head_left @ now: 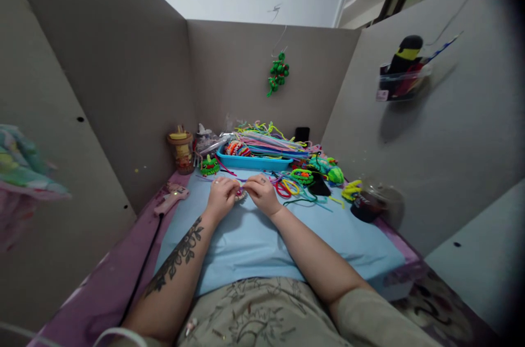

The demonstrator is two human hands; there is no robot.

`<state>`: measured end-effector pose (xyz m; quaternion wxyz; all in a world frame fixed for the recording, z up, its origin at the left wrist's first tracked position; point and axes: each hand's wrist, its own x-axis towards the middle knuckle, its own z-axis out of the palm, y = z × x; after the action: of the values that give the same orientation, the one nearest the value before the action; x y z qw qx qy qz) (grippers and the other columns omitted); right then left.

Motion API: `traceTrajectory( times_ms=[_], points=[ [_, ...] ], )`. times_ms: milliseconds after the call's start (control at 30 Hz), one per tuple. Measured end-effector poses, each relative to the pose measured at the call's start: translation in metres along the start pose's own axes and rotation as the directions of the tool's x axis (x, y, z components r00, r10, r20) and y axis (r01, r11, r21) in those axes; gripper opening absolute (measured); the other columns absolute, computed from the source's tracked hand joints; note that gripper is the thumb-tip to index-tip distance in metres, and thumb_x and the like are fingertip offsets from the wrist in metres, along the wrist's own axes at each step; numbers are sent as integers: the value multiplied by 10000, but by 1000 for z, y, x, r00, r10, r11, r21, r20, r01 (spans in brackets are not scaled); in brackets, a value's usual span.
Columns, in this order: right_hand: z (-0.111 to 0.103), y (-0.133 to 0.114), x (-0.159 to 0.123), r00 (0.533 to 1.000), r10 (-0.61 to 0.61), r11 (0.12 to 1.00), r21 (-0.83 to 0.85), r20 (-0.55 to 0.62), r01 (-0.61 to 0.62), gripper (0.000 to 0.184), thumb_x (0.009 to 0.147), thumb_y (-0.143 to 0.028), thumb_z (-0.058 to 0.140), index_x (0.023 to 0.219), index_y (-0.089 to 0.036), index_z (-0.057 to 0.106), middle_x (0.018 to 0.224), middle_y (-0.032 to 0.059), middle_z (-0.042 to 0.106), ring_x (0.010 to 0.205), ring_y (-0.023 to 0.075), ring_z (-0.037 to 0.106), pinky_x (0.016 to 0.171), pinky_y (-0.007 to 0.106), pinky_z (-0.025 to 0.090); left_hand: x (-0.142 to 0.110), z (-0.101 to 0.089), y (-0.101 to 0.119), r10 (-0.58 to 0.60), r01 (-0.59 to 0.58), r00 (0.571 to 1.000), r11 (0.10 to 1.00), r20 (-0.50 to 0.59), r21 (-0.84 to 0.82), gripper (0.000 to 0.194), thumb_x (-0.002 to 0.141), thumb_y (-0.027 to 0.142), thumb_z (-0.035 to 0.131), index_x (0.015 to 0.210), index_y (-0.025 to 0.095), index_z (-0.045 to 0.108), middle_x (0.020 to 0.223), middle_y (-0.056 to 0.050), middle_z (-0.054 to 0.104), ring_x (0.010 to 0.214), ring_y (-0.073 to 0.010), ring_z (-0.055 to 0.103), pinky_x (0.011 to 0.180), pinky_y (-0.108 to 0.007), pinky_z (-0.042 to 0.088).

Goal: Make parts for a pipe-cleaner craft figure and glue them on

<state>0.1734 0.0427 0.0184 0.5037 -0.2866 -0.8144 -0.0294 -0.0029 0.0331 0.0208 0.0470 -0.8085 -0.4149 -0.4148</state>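
My left hand (223,194) and my right hand (261,192) meet over the blue cloth, fingertips pinched close together. Just below the fingers shows a small curled pipe cleaner piece (240,196), whitish with some pink; the fingers hide much of it. Its exact shape is too small to make out. Loose purple pipe cleaners lie behind the hands. To the right of my right hand are a red pipe cleaner loop (282,189) and a yellow one (293,187). A green pipe cleaner figure (209,165) sits behind my left hand.
A blue tray (254,163) piled with pipe cleaners (270,144) stands at the back. Left are a pink glue gun (171,200) with a black cord and a brown cup (181,152). A dark-based cup (366,206) stands right. Grey panels (266,84) enclose the table.
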Motion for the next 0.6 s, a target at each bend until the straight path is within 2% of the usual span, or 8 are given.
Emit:
traceTrajectory(
  times_ms=[167,433,533,600],
  points=[
    [1,3,0,1000,-26,1000,-10,-4,26,170,862,-178,505,842,-184,674,826,65,651,821,167,570,770,299,453,-1,-2,4,3,-3,1000,1000,-5,18,211,872,222,450,783,186,638,770,-40,634,761,-180,514,751,-334,361],
    [1,2,-2,995,29,978,-206,96,-8,162,853,-187,510,864,-195,671,862,68,647,856,184,548,765,301,432,-2,-2,6,-16,16,1000,996,-2,85,170,844,198,483,833,190,653,819,-52,650,795,-191,533,782,-353,368],
    [4,-1,-2,996,66,977,-207,61,-52,152,840,-174,508,800,-179,654,818,70,631,836,186,549,753,298,429,-1,0,6,-13,14,1000,999,-20,52,169,850,228,491,839,194,656,816,-50,659,785,-187,547,786,-357,379],
    [7,-3,-1,992,124,983,-136,6,-122,147,822,-163,510,746,-176,635,780,61,617,803,179,549,743,295,428,-1,1,6,-22,22,998,1000,-52,7,157,847,248,509,842,197,658,804,-43,670,766,-180,555,784,-354,390]
  ],
)
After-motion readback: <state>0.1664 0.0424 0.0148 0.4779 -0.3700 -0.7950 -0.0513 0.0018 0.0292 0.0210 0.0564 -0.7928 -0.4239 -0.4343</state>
